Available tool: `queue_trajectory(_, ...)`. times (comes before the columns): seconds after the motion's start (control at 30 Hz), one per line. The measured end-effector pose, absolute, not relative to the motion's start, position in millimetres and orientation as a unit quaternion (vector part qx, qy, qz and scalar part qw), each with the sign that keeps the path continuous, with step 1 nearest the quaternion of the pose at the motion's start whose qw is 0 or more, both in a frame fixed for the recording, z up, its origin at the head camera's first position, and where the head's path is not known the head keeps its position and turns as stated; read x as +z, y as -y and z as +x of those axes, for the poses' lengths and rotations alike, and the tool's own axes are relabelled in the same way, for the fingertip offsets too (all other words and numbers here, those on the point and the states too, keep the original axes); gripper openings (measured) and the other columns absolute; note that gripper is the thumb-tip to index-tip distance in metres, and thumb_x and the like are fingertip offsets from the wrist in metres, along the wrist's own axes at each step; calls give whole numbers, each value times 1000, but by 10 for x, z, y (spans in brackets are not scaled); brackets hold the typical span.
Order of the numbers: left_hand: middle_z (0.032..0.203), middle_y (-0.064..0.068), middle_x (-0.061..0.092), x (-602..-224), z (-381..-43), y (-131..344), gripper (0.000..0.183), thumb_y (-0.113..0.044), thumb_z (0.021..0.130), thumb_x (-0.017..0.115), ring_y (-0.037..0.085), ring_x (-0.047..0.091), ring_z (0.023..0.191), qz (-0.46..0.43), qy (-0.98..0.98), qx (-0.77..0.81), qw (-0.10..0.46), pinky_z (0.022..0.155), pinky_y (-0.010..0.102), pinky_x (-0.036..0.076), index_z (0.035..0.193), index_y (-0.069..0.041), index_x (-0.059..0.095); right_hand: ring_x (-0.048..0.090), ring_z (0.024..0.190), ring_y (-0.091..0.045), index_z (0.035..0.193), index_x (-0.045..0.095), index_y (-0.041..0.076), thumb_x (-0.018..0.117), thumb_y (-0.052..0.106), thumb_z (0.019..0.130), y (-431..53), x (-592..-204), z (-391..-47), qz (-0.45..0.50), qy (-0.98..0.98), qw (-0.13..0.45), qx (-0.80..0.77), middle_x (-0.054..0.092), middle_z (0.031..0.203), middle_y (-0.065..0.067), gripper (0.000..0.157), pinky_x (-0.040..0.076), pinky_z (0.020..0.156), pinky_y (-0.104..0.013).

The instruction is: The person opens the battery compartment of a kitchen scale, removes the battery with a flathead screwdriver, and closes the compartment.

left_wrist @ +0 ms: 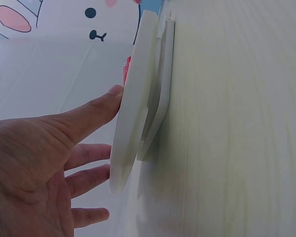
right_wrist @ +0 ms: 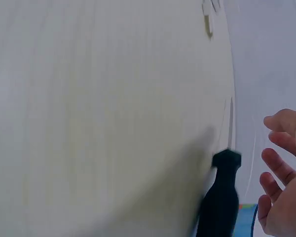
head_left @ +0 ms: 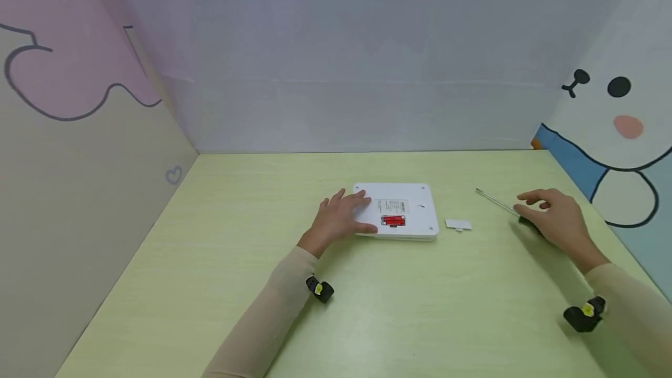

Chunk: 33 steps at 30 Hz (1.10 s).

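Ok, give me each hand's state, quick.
Left hand: open, fingers flat on the scale.
Right hand: open, over the screwdriver, not gripping it.

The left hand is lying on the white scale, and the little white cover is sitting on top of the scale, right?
Not quite. The left hand does rest on the white scale, but the little white cover is not on top of it. The head view shows it lying on the table, apart from the scale, on its right side.
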<state>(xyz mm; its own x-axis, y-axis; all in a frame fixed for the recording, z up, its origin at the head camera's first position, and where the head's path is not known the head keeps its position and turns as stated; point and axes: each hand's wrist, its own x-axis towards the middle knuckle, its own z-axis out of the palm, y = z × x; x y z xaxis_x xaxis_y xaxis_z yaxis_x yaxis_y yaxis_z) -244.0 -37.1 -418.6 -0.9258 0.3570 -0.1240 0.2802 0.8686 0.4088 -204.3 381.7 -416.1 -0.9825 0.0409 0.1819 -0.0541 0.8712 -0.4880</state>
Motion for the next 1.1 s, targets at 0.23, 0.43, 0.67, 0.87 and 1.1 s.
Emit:
queue_trajectory(0.23,158,-11,33,-4159,-2435,387,78,-55,80,74,31,17,151,167,-962,193,98,118,59,14,147,-29,46,59,96,-34,107,72,1,63,21,96,-3059,-3995,-2215,109,955,46,271,66,102,-17,24,47,76,-44)
queue_trajectory(0.43,158,-11,34,-4162,-2441,378,78,-55,79,75,30,17,151,168,-959,204,101,119,59,13,146,-29,47,57,87,-24,96,75,5,68,15,90,-2519,-4057,-2313,185,939,33,289,67,90,-6,13,43,73,-34)
queue_trajectory(0.67,158,-11,33,-4169,-2451,357,77,-56,79,74,30,17,151,173,-959,199,101,118,59,14,147,-30,46,51,85,-21,93,76,9,71,13,87,-2236,-4142,-2322,223,931,23,289,67,92,-4,10,39,74,-34)
queue_trajectory(0.87,159,-10,33,-4155,-2444,356,77,-56,80,74,30,17,151,173,-960,197,103,118,59,14,147,-29,46,52,89,-24,91,77,11,71,13,86,-2143,-4150,-2302,223,933,25,281,66,91,-2,8,39,76,-35)
queue_trajectory(1.1,159,-11,33,-4165,-2441,359,77,-56,80,74,29,17,151,172,-959,198,102,119,59,13,146,-29,47,52,86,-21,88,75,11,70,12,85,-2069,-4125,-2304,224,941,17,254,66,90,-1,6,41,74,-34)
